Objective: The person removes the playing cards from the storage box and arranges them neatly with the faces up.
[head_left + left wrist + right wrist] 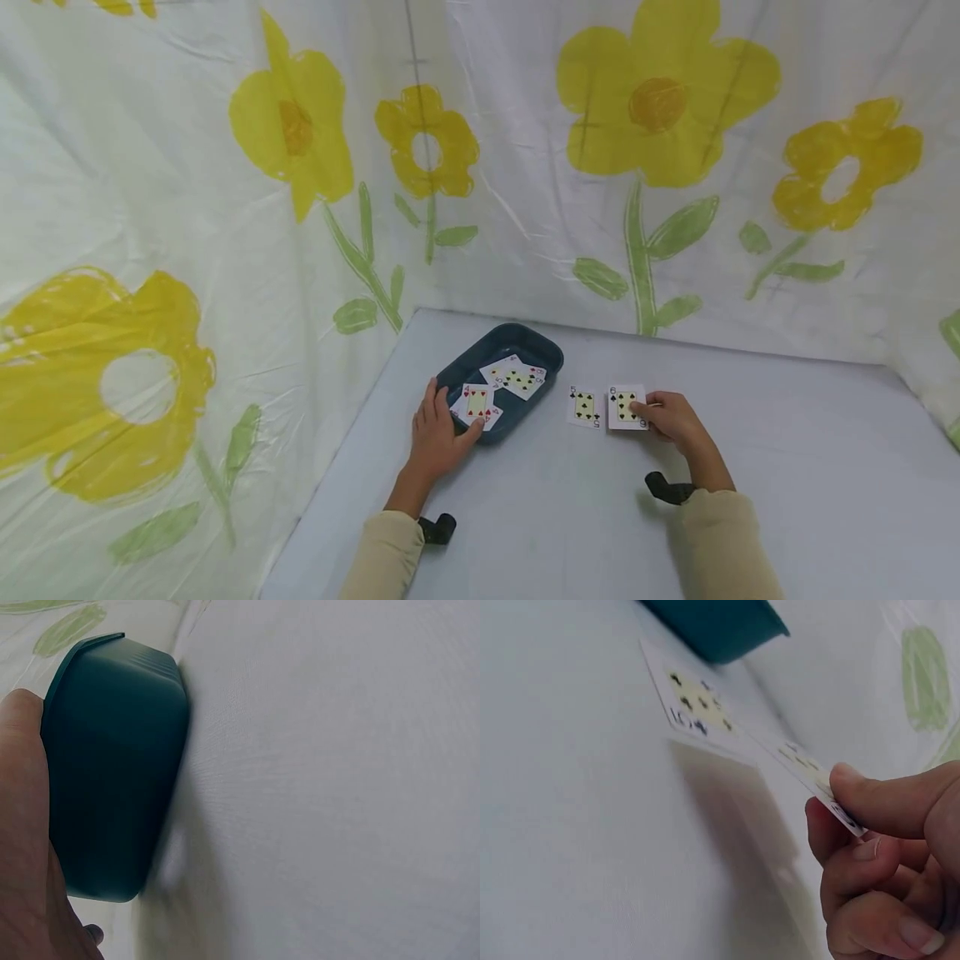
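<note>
At the near left end of a dark teal tray [545, 343], my left hand [435, 433] holds the rim, fingers along the left side and thumb over the near edge. In the left wrist view the thumb lies along the tray's wall [120, 765]. Inside the tray are several face-up playing cards, a red four [476, 400] among them. My right hand [677, 421] pinches a black six playing card [619, 407] between thumb and fingers, face up over the table. Just left of it is a black five playing card [582, 407], which the six partly overlaps in the right wrist view.
A white-covered table [540, 517] carries everything. Behind it and to the left hangs a pale curtain [517, 208] with yellow flowers. Each wrist wears a small black camera mount, such as the right one [669, 488].
</note>
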Demonstrator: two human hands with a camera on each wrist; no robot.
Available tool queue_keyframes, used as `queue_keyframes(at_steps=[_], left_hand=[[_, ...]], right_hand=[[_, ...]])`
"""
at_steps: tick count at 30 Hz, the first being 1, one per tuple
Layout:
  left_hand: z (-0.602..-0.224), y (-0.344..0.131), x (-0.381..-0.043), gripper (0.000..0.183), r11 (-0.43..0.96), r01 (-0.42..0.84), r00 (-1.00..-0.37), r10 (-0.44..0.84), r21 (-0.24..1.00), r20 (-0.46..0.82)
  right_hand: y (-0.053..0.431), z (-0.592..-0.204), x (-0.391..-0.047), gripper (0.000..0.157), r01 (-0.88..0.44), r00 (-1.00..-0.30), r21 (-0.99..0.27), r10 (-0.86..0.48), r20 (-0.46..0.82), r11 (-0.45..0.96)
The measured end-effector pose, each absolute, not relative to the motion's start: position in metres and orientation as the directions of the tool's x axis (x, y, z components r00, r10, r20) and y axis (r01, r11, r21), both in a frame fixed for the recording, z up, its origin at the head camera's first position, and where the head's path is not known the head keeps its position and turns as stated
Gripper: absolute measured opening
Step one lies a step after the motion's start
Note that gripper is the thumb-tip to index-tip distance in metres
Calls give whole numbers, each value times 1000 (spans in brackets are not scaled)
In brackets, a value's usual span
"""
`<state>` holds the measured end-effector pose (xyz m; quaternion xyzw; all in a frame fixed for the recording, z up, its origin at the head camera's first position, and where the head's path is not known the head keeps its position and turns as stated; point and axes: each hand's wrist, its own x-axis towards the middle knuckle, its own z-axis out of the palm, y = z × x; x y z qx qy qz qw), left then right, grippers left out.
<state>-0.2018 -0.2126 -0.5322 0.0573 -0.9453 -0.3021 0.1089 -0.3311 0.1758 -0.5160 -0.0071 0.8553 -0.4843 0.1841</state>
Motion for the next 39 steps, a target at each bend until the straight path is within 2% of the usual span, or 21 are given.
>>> queue_keyframes(at_steps=[10, 25, 31, 39], left_hand=[[-535, -212, -200, 92, 809, -59, -969, -187, 585, 161], [-529, -213, -202, 90, 804, -56, -972, -179, 592, 152], [-530, -213, -202, 91, 806, -52, -973, -175, 590, 153], [-532, -213, -203, 93, 815, -52, -972, -173, 577, 157]], right_hand=[[183, -523, -335, 29, 114, -943, -689, -141, -302, 715], [173, -506, -331, 33, 26, -969, -533, -111, -222, 846], [171, -512, -330, 34, 62, -968, -489, -67, -243, 870], [171, -519, -334, 37, 80, -971, -496, -45, -234, 865]])
